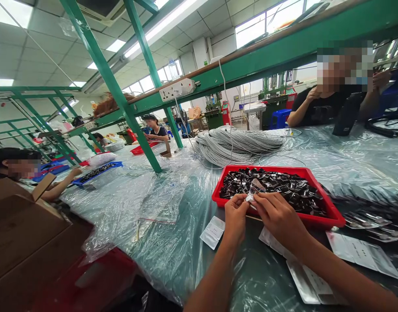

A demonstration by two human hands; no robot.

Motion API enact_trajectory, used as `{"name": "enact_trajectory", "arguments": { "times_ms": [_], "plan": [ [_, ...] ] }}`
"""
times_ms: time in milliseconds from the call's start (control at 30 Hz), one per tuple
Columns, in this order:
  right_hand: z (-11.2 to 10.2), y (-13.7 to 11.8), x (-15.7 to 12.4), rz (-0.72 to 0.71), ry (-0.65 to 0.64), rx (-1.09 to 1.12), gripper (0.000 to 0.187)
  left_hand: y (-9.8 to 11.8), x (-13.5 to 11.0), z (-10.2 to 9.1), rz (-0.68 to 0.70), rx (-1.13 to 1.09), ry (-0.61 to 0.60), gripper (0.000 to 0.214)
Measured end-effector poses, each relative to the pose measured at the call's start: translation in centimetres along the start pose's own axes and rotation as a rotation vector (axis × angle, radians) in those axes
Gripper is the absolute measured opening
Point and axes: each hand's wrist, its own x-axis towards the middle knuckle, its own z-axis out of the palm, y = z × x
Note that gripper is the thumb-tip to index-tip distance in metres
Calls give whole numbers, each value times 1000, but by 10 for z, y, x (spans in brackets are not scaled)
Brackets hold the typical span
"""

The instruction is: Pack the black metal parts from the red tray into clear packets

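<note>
My left hand (235, 216) and my right hand (276, 214) meet over the near edge of a red tray (328, 214). Together they pinch a small clear plastic bag (255, 188) between their fingertips; both hands are closed on it. The tray is heaped with many small black glossy parts (276, 184). Whether a part is inside the bag I cannot tell. A small white packet (212, 232) lies on the plastic-covered table just left of my left wrist.
Flat clear packets (357, 251) lie to the right and under my right forearm. A coil of grey cable (231, 145) sits behind the tray. Green frame posts (127, 108) rise from the table. A cardboard box (26, 234) stands at left. Other people sit around the table.
</note>
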Motion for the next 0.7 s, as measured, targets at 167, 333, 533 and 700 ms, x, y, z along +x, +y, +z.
{"name": "enact_trajectory", "arguments": {
  "times_ms": [167,333,533,700],
  "plan": [
    [-2,7,-1,153,-3,196,22,3,1,-5,-19,17,-122,21],
    [-16,19,8,132,-121,251,19,11,3,-8,12,125,-217,28],
    [-15,15,11,-42,-108,91,20,16,5,-6,64,204,-152,30],
    [-8,8,7,-30,-56,33,22,15,7,-10,66,229,-117,29]
  ]
}}
